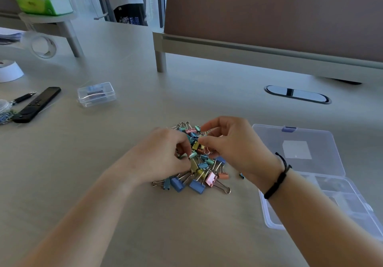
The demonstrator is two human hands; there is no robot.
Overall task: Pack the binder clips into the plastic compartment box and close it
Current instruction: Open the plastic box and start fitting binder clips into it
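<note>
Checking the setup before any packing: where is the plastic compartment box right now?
In the head view the plastic compartment box lies open on the table's right side, just right of the binder clip pile, partly under the right hand's forearm.

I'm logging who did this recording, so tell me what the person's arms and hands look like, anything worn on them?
Both forearms are bare, with no sleeves in view and no gloves. The left hand shows no jewellery. The right hand has a black cord bracelet at the wrist, with a loose end sticking up. No rings show on the fingers, and no watch.
</note>
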